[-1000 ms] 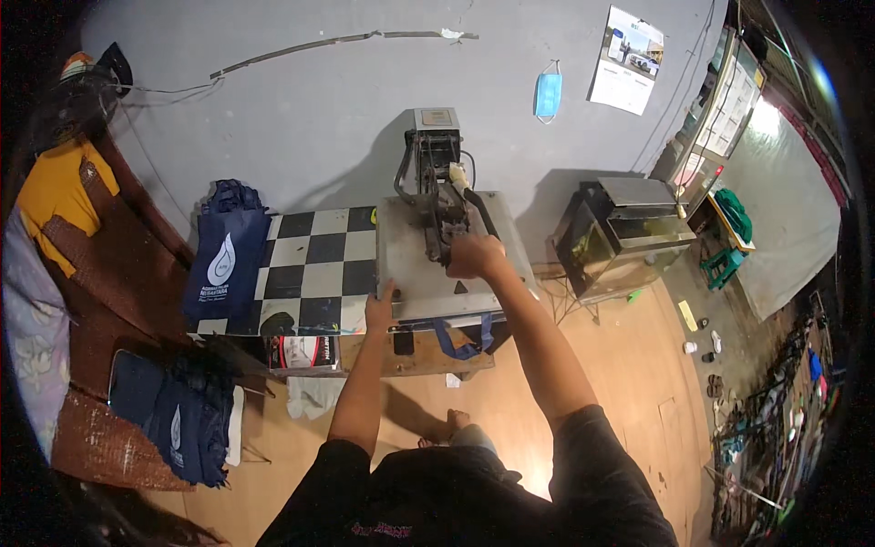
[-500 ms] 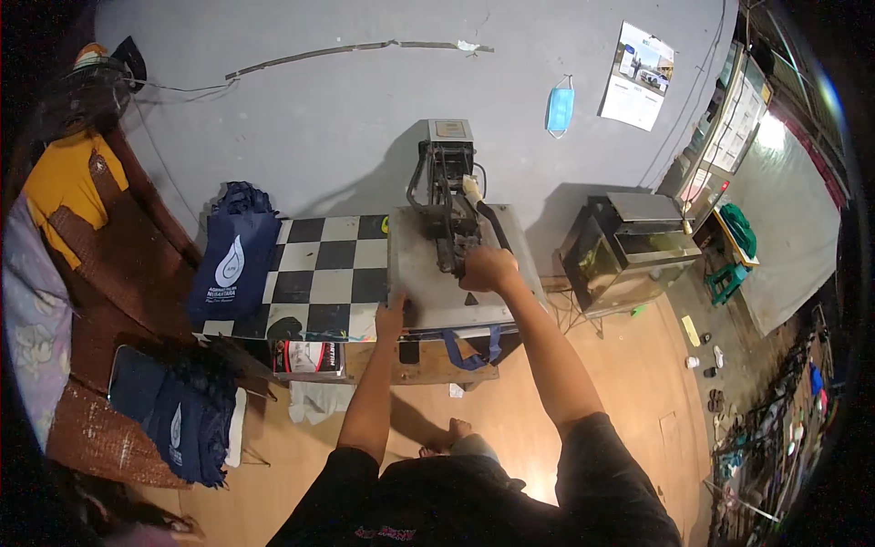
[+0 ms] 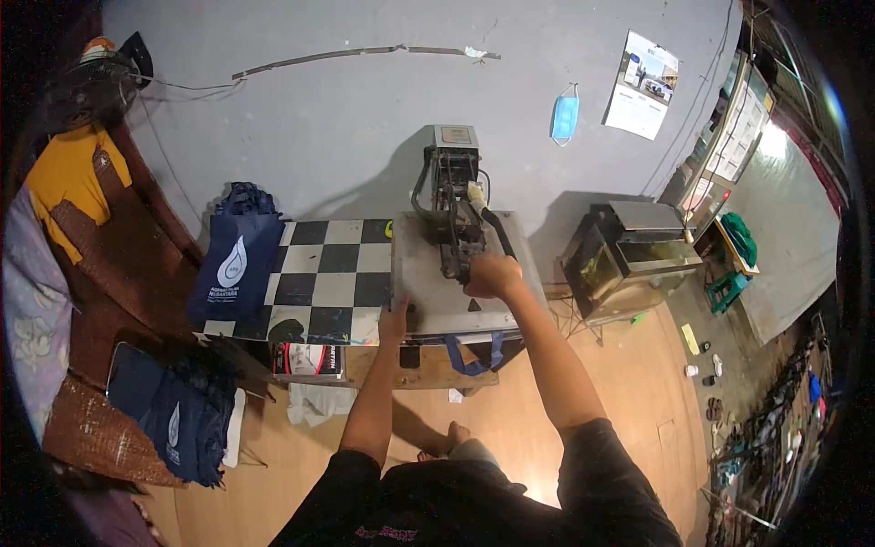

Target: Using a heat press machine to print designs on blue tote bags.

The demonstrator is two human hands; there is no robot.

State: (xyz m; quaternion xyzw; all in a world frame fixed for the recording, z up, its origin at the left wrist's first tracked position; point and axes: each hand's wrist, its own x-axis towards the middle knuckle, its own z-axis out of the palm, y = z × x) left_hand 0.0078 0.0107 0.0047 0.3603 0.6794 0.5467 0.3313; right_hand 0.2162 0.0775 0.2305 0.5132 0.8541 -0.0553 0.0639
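Note:
A grey heat press (image 3: 456, 310) stands on the table, its flat top plate lowered. The fingers of my right hand (image 3: 494, 276) are wrapped round the press handle (image 3: 497, 228), which has a black bar. At the front left corner of the plate, my left hand (image 3: 394, 323) rests against the edge with fingers stretched forward. A blue strap loop (image 3: 474, 360) hangs out from the front of the press; whatever it belongs to is hidden under the plate. Left of the press runs a black-and-white checkered tabletop (image 3: 319, 260).
Dark blue printed bags (image 3: 239, 251) lie stacked at the table's left end, with more bags (image 3: 178, 415) on a brown seat. A glass tank (image 3: 629, 260) stands to the right. Below the tabletop is a wooden shelf (image 3: 437, 366). A fan (image 3: 96, 87) sits at the far left.
The whole view has shifted slightly downward and to the right. My hands keep their places on the handle and the plate's edge.

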